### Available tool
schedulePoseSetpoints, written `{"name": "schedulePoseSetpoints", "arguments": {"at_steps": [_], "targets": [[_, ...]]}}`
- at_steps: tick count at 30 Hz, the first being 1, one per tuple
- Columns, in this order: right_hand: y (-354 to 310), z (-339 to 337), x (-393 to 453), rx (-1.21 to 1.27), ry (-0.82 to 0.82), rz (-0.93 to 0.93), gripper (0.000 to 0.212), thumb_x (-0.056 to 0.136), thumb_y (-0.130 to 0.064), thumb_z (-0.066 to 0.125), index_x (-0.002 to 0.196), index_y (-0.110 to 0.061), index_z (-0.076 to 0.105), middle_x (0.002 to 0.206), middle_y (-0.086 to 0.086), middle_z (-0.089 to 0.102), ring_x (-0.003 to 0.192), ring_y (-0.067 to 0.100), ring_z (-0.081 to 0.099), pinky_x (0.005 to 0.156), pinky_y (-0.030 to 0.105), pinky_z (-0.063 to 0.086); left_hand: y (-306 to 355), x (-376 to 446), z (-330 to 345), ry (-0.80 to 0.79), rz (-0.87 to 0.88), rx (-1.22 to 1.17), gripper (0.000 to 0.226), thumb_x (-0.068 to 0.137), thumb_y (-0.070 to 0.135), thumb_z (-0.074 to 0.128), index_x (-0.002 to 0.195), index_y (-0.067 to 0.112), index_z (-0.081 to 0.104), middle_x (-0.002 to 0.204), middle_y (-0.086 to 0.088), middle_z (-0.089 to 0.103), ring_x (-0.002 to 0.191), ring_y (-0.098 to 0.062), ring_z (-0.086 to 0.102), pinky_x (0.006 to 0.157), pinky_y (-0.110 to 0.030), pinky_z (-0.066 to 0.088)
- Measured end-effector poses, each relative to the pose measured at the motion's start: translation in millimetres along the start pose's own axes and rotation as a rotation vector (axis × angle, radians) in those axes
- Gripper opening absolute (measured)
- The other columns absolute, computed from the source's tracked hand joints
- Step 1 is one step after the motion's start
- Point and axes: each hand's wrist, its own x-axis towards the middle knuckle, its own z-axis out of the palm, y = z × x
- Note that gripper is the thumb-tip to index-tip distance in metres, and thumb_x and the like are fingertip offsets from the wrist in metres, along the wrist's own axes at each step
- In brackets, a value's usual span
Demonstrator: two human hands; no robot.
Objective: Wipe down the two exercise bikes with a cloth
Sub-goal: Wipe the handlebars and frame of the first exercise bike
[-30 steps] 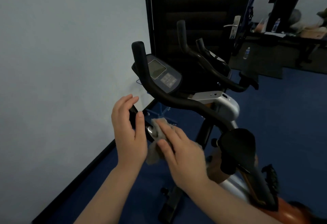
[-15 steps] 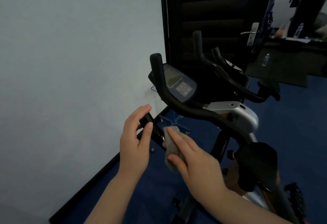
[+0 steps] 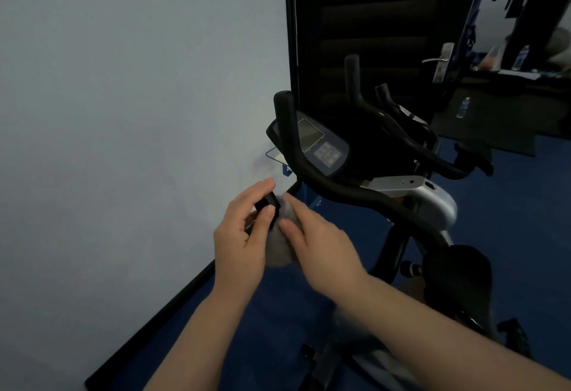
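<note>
Both hands work the near bike's left handlebar end [image 3: 266, 205]: our left hand [image 3: 239, 236] grips it, right hand [image 3: 318, 245] presses the cloth [image 3: 278, 251] against it; next, the curved bar.

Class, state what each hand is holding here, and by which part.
The left hand grips the tip of the near black handlebar end. The right hand presses a crumpled grey cloth against that bar, holding its upper part.
</note>
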Motion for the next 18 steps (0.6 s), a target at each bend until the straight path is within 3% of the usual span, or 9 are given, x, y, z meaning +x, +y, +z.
{"name": "schedulePoseSetpoints", "arguments": {"at_steps": [4, 6, 11, 15, 18], "targets": [[-6.1, 3.7, -12.7, -0.167, 0.093, -0.070, 0.051, 0.101, -0.049, 0.018, 0.151, -0.043, 0.010, 0.134, -0.012, 0.047, 0.096, 0.012, 0.061, 0.072, 0.032, 0.052, -0.9, 3.1, -4.1, -0.021, 0.008, -0.005, 0.032, 0.100, 0.009, 0.049, 0.123, 0.026, 0.064, 0.123, 0.016, 0.065, 0.119, -0.002, 0.057, 0.097, -0.017, 0.047], [-1.6, 2.2, -31.5, -0.237, 0.090, -0.088, 0.054, 0.097, -0.053, 0.014, 0.151, -0.044, 0.008, 0.133, -0.014, 0.044, 0.094, 0.010, 0.060, 0.067, 0.029, 0.052, -1.6, 4.3, -6.3, -0.040, 0.024, -0.011, 0.032, 0.100, 0.010, 0.049, 0.123, 0.028, 0.064, 0.123, 0.020, 0.064, 0.119, 0.000, 0.057, 0.096, -0.013, 0.045], [-12.9, 2.0, 9.6, -0.134, 0.024, 0.005, 0.041, 0.103, -0.046, 0.023, 0.142, -0.036, 0.026, 0.122, -0.003, 0.054, 0.097, 0.020, 0.062, 0.076, 0.038, 0.050, -5.2, 5.9, -4.3, -0.024, 0.007, -0.031, 0.030, 0.100, 0.011, 0.050, 0.119, 0.027, 0.066, 0.122, 0.013, 0.066, 0.118, -0.007, 0.059, 0.095, -0.026, 0.051], [-11.6, 4.7, -3.4, -0.174, 0.093, -0.085, 0.053, 0.102, -0.046, 0.026, 0.151, -0.039, 0.008, 0.129, -0.007, 0.047, 0.087, 0.016, 0.063, 0.066, 0.035, 0.053, -2.9, -0.9, 2.8, 0.019, 0.035, -0.005, 0.030, 0.101, 0.012, 0.047, 0.123, 0.025, 0.063, 0.127, 0.013, 0.063, 0.123, -0.005, 0.056, 0.100, -0.030, 0.049], [6.5, -4.0, -20.4, -0.198, 0.010, -0.153, 0.059, 0.101, -0.045, 0.031, 0.153, -0.039, 0.003, 0.134, -0.007, 0.041, 0.087, 0.013, 0.060, 0.064, 0.033, 0.053, -0.5, -9.8, 18.4, 0.081, 0.018, -0.011, 0.034, 0.101, 0.009, 0.044, 0.129, 0.025, 0.056, 0.134, 0.012, 0.057, 0.129, -0.004, 0.049, 0.107, -0.034, 0.043]]}}
